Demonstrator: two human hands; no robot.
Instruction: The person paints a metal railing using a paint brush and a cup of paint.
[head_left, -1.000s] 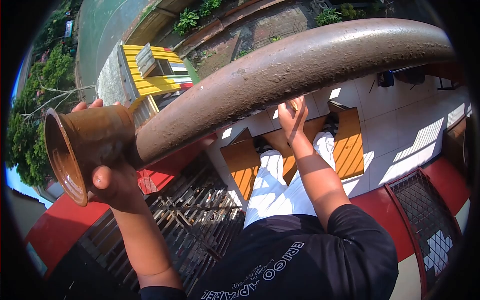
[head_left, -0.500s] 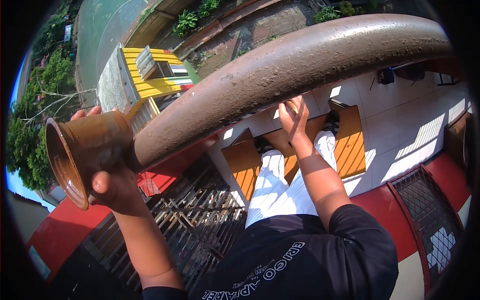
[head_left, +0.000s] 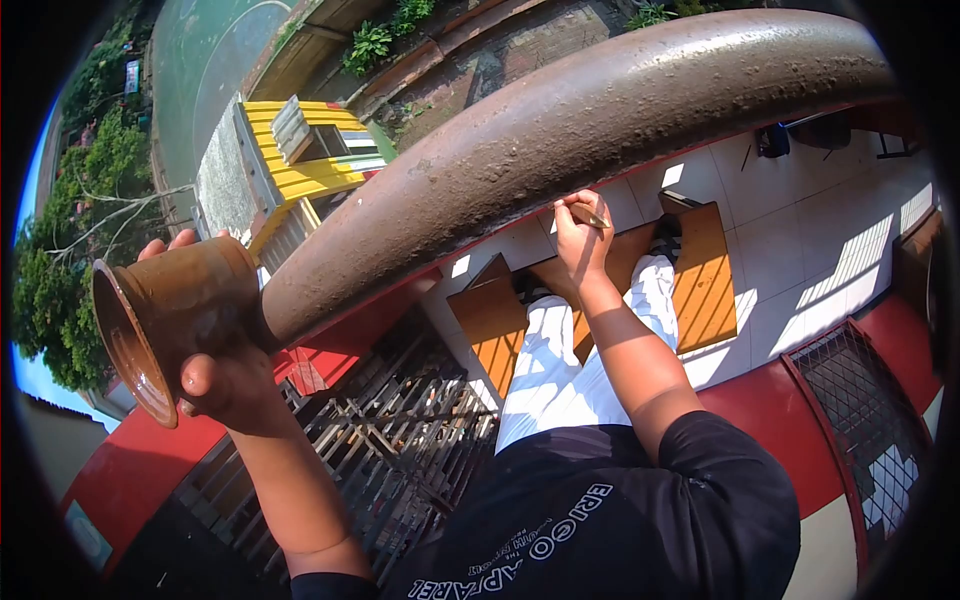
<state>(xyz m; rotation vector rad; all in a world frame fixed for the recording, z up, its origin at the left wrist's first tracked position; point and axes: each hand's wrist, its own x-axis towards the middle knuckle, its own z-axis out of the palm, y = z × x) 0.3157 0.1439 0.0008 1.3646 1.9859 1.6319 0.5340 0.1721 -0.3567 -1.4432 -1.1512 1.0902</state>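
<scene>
My left hand (head_left: 232,378) is wrapped round a brown-coated cup (head_left: 200,285), tilted so that its flared rim faces left. The inside looks wet and glossy. Behind the cup, a thick, rough brown pipe (head_left: 520,165) curves up to the right. At the pipe's lower edge, my right hand (head_left: 582,240) is closed on a paintbrush (head_left: 590,215). Only its short wooden handle shows; the bristles are hidden by the fingers and the pipe.
My feet stand on a slatted-shadowed wooden bench (head_left: 700,285) above a white tiled floor (head_left: 800,225). Below left is a metal grating (head_left: 400,440); red walling (head_left: 755,430) with a mesh panel (head_left: 860,400) lies right. A yellow-roofed structure (head_left: 290,150) stands beyond the pipe.
My right hand has shifted slightly left and turned, showing more of the brush handle. The left hand still holds the cup; the view has moved a little.
</scene>
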